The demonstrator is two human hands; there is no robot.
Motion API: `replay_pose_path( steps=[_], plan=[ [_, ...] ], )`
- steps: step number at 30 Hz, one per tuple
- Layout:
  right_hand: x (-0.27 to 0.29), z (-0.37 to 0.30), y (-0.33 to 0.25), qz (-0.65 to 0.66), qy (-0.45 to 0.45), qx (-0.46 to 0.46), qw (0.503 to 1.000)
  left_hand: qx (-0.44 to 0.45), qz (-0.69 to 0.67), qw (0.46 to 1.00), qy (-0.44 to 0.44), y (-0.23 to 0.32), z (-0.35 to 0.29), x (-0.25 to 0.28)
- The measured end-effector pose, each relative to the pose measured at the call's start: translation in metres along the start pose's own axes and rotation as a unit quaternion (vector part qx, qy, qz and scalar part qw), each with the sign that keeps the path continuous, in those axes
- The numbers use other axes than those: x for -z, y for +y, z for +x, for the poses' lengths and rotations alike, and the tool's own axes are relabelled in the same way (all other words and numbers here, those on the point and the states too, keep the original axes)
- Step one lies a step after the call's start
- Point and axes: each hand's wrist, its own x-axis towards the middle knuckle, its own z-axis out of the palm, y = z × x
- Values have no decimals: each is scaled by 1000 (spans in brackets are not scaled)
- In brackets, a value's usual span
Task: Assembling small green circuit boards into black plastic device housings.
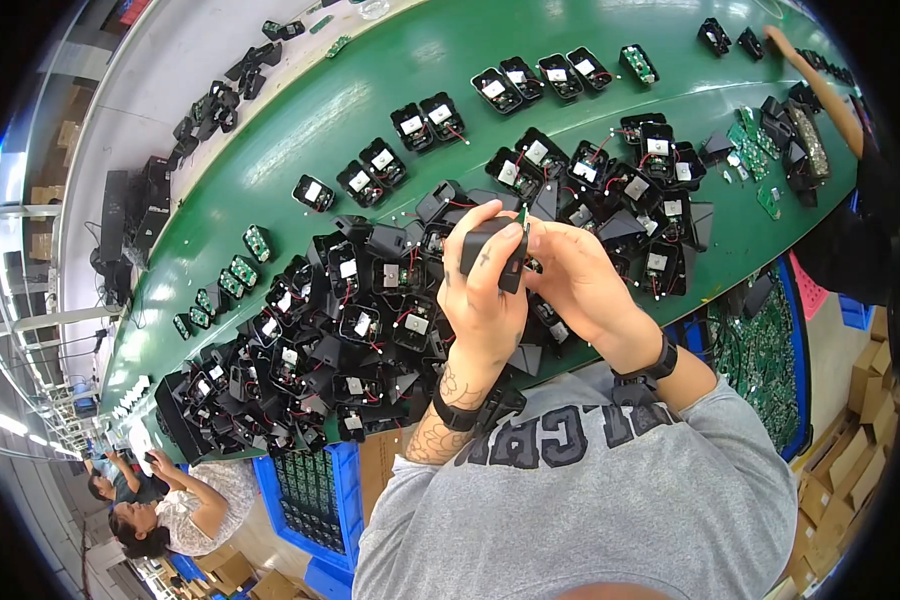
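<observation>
My left hand [482,305] is closed around a small black plastic housing [485,252], held up in front of my chest. A thin green circuit board [523,215] shows edge-on at the housing's right side. The curled fingers of my right hand [585,285] pinch at that board; their tips are partly hidden. Beneath both hands lies a heap of black housings [360,325], many with white blocks and red wires inside.
Rows of open black housings [495,90] stand on the green bench [300,130]. Loose circuit boards [755,145] lie at the right, near a co-worker's arm [820,90]. Blue crates of boards [345,490] stand below the bench edge. Two other people [185,505] are at the lower left.
</observation>
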Motion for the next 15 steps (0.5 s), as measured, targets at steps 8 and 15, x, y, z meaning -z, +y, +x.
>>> replay_pose_path(
  steps=[8, 15],
  plan=[
    [16, 10, -6, -265, -20, 115, 957, 42, -53, 998, 16, 0, -3, -2],
    [22, 15, -14, -267, -72, 165, 947, 109, -90, 990, -29, 7, -6, 7]
  ],
)
